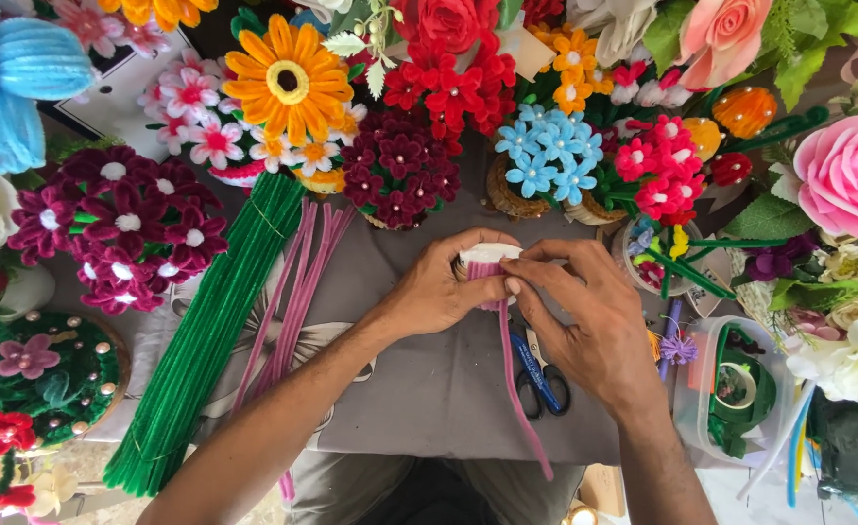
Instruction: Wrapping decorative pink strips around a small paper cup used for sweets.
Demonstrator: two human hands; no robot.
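Mid-table, left hand pinches a small white card – right hand pinches the pink pipe cleaner wound round it; winding step, next wrap needs tension.

- Left hand and right hand meet over the grey cloth, pinching a pink pipe cleaner wound on a small white spool
- Its loose end trails nearward
- Blue scissors lie under the right hand
- Green pipe cleaner bundle lies left
- Handmade flowers crowd the far side
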